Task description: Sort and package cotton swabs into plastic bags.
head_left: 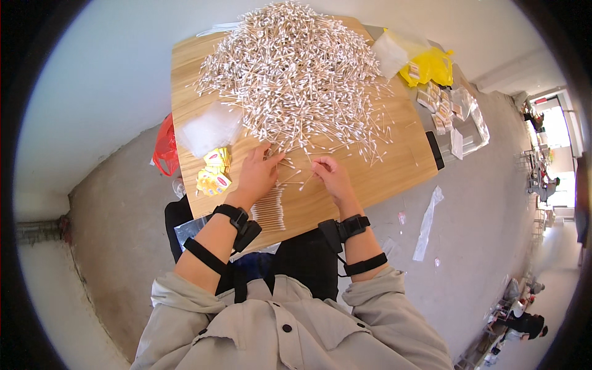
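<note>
The step in hand appeared to be the picking and aligning of single swabs by finger. The left hand [258, 176] and the right hand [333, 177] were apart, both low over the table [401, 148], with a narrow working gap between them. The right hand had its thumb and forefinger closed in a pinch, apparently on one swab [306, 181], whose white tip pointed down and toward the gap. The left hand was bent palm-down, thumb and forefinger near each other at the border of the pile [302, 74]; whether these fingers gripped a swab could not be told. The pile lay beyond both hands, its swabs pointing in all directions. A few loose swabs [288, 164] lay between the hands. Nearer the body, just right of the left wrist, a row [269, 211] of swabs lay side by side, roughly parallel, with their tips nearly level along the right end. Clear bags [213, 132] and yellow packets [213, 180] lay to the left of the left hand, and a phone [435, 151] lay well to the right of the right hand, at the table edge. As judged from this arrangement, the next move called for the held swab to be turned parallel to the row and laid against its far side, tips level. Light finger pressure was advisable, since a brush of the left wrist could have disturbed the alignment.
</note>
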Available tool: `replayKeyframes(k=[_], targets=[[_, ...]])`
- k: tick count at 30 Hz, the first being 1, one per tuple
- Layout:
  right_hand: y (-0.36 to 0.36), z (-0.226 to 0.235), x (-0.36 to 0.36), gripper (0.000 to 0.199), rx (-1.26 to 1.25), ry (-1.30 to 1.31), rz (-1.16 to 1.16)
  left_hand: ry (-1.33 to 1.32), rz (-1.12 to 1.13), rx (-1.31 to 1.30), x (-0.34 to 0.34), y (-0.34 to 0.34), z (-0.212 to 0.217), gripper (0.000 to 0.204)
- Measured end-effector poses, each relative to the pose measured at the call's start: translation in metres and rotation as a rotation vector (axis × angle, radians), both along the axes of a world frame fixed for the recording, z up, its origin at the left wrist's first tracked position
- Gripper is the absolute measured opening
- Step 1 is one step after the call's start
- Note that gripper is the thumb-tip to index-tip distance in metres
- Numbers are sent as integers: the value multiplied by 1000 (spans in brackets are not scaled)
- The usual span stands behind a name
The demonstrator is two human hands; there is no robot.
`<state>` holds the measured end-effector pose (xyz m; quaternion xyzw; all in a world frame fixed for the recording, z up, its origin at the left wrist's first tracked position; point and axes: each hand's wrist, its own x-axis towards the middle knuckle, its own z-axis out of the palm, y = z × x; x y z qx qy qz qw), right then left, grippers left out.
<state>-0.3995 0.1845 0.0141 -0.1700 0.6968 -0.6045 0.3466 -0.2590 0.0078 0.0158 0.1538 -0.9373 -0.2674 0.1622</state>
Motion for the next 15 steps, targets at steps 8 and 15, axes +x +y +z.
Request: replayKeyframes(k=[8, 15], targets=[[-33, -5, 32, 21, -120, -108, -159, 38, 36, -4, 13, -2, 4, 18], [-34, -3, 40, 21, -15, 20, -220, -8, 2, -76, 18, -14, 10, 18]])
